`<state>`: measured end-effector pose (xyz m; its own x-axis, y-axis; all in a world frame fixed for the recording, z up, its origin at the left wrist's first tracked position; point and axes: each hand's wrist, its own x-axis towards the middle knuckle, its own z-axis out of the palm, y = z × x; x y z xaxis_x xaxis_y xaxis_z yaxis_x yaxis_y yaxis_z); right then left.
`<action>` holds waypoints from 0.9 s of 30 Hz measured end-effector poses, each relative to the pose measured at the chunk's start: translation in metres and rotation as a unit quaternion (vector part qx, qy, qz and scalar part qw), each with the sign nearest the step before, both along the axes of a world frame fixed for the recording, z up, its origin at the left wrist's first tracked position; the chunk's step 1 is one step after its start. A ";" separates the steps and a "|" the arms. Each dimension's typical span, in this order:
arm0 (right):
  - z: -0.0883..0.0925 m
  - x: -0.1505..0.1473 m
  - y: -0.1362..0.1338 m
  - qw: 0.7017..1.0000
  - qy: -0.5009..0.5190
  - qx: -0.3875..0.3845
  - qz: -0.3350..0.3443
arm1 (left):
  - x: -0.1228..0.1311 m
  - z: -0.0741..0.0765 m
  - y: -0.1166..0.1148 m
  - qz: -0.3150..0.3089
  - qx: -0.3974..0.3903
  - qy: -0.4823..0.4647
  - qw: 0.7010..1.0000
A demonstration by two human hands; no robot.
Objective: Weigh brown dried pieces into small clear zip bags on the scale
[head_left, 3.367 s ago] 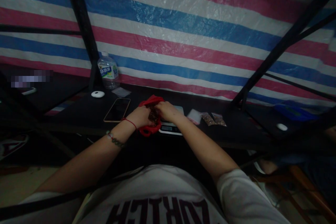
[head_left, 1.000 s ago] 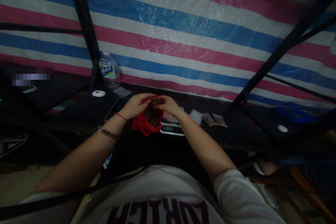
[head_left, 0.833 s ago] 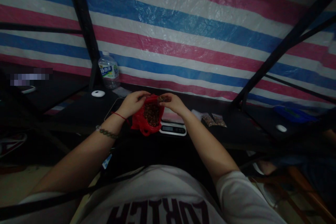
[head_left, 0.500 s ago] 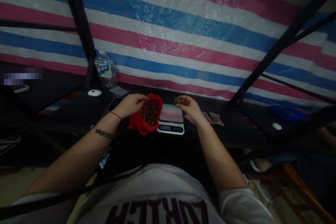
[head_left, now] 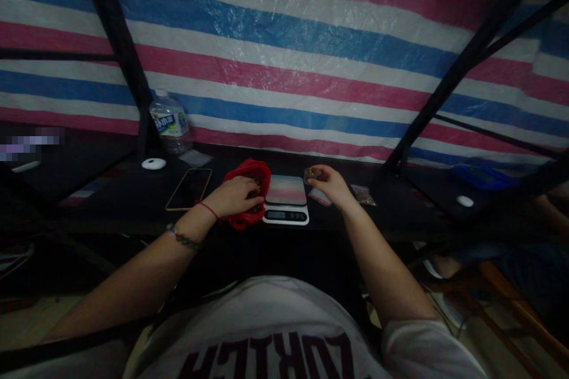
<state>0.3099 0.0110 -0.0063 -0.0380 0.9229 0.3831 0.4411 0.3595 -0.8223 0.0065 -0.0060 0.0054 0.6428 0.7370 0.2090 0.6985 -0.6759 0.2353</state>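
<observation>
A red plastic bag stands with its mouth spread, full of small brown pieces. My left hand reaches over its rim into the pieces, thumb and fingers apart, fingertips partly hidden. Just right of the bag is a white kitchen scale with a flat platform and a lit display. Raised off the table to the right of the platform, my right hand is closed on a small clear container of brown bits. Below and beside that hand lie small clear packets, some partly covered by it.
A phone lies left of the bag on the black table. Behind it are a clear bag, a white oval object and a large plastic bottle. Black frame bars stand on both sides. A blue tray is far right.
My left hand has gone from the bag's rim down into the brown pieces, uncovering the phone. My right hand, still holding the small container, has shifted slightly right. The camera view has shifted a little.
</observation>
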 end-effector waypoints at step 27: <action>0.007 0.000 -0.006 1.000 -0.021 -0.003 0.003 | -0.038 0.002 0.023 0.337 -0.086 -0.014 0.937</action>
